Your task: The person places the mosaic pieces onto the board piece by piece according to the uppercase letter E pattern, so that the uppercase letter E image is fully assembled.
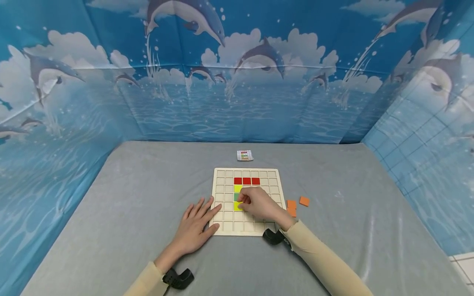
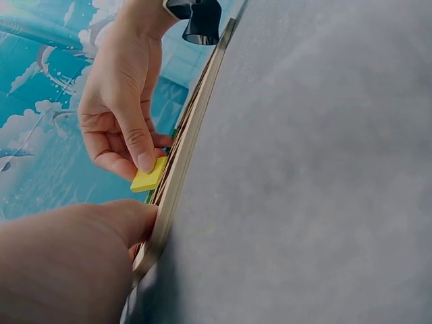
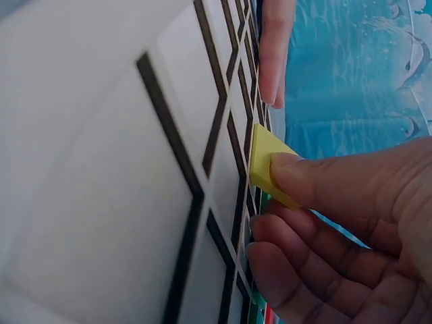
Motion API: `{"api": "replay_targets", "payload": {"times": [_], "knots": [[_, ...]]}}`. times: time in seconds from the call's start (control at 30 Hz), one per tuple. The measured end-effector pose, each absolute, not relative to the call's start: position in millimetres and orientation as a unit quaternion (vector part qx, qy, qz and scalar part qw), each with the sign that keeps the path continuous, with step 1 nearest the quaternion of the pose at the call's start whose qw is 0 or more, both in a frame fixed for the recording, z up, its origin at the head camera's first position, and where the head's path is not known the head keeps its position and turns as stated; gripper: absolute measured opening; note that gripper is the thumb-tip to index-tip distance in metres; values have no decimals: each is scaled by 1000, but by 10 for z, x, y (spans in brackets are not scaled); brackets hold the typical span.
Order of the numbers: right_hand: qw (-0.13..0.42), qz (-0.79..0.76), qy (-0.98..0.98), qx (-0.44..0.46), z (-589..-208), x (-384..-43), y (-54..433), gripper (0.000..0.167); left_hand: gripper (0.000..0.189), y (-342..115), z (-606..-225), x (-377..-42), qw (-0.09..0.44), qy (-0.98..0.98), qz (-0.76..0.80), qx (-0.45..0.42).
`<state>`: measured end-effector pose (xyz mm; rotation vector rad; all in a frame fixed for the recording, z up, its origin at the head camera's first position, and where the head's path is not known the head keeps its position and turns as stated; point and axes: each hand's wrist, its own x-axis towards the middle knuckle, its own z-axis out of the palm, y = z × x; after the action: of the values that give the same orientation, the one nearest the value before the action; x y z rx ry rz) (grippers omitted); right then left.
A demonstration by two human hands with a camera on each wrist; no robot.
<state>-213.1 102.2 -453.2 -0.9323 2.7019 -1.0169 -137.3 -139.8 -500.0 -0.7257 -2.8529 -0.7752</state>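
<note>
A pale wooden grid board (image 1: 227, 226) lies on the grey table. My right hand (image 1: 261, 203) is over its middle, pinching a yellow square tile (image 3: 264, 158) between thumb and fingers. In the left wrist view that yellow tile (image 2: 150, 177) is tilted at the board's surface; whether it sits in a cell I cannot tell. A row of red tiles (image 1: 247, 181) fills cells near the board's top. Below the leftmost red one come another yellow tile (image 1: 238, 188) and a green tile (image 1: 236, 197), partly behind my fingers. My left hand (image 1: 194, 228), fingers spread, rests on the board's left edge.
Several orange tiles, one lying apart (image 1: 304, 201), are on the table right of the board, near my right forearm. A small card with a coloured grid pattern (image 1: 245, 155) lies beyond the board. A dolphin-print curtain (image 1: 237, 111) surrounds the table's back and sides.
</note>
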Motion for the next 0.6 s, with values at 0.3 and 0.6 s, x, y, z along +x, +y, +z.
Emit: {"api": "replay_targets", "payload": {"times": [0.3,0.6], "knots": [[28,-287,907,-306,-4521,-2099,990,9,52,-1410,-5014,-1354,49,-937,-254,-235],[13,-266,908,-323,-4514,-2073,1042,18,51,-1409,-5000,-1362,50,-936,-253,-238]]}}
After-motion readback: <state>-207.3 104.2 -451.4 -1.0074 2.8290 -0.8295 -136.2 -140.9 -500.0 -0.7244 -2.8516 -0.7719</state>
